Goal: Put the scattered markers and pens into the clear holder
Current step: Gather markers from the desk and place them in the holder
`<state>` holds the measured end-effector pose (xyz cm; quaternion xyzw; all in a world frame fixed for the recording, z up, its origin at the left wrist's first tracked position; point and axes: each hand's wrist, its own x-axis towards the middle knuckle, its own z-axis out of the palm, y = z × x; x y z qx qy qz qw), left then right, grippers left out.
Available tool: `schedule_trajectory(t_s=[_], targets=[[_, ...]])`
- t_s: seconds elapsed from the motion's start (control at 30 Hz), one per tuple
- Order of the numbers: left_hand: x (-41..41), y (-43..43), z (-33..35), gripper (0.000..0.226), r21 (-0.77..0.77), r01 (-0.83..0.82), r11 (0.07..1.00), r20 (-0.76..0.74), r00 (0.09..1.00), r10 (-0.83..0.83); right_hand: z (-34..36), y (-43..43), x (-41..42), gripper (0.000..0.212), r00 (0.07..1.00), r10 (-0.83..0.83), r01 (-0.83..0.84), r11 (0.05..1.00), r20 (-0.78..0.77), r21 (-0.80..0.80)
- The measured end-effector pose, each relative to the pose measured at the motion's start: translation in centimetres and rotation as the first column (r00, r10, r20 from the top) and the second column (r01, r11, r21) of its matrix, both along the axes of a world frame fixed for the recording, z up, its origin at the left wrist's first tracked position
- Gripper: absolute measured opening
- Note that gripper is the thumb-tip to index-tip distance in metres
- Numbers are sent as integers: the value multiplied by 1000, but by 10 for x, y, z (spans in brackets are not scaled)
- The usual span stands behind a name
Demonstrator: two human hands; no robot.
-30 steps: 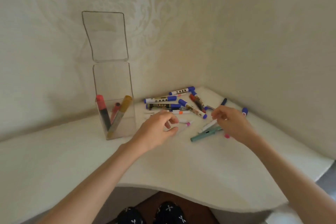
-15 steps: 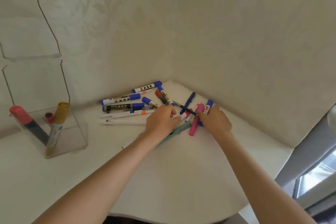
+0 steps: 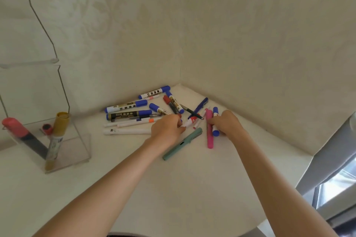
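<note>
Several markers and pens lie scattered in the corner of the white table (image 3: 173,188). My left hand (image 3: 166,130) pinches a white marker with a red cap (image 3: 190,122) in the pile. My right hand (image 3: 225,123) closes its fingers around a blue-capped marker (image 3: 215,121), right beside a pink marker (image 3: 209,131). A teal pen (image 3: 183,143) lies between my hands. The clear holder (image 3: 77,150) stands at the left with a red-capped marker (image 3: 17,129), a gold marker (image 3: 56,136) and a small red one inside.
Blue-capped markers (image 3: 127,107) and white pens (image 3: 127,131) lie left of my left hand. Two patterned walls meet behind the pile. The table's curved edge and a grey window frame (image 3: 331,159) are at the right.
The view has swung right, so the holder is now at the far left. Both hands have come down onto the pile, the left closing on the red-capped marker and the right on the blue-capped one.
</note>
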<state>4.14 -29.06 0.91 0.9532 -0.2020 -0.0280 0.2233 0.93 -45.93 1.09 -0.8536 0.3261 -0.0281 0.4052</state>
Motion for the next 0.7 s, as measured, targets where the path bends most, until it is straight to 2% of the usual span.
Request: schedule_trajectory(t_s=[0.07,0.17,0.27,0.3,0.43,0.53,0.63,0.7], targets=[[2,9,1,26,-75,19,997,-56,998,-23,-1,1,-3,20,998,-46,46,999,49,1],[-1,28,6,24,-327,80,941,-170,975,-142,4,11,-12,10,966,-99,100,995,240,11],[-8,55,23,13,-550,58,833,-238,945,-223,24,32,-19,16,894,-20,5,999,448,34],[-10,65,31,7,-604,50,795,-223,948,-229,34,41,-20,18,872,24,-47,998,489,35],[-30,113,77,22,-733,66,677,-73,982,-175,70,90,-19,16,768,182,-252,967,614,28],[-42,157,114,27,-717,102,689,91,994,-52,91,137,-16,10,663,289,-420,907,691,23],[-42,202,137,24,-719,44,693,197,970,143,108,185,-13,20,560,335,-584,808,758,74],[-40,226,145,22,-708,-19,706,241,933,267,116,214,-9,25,524,353,-647,757,775,93]])
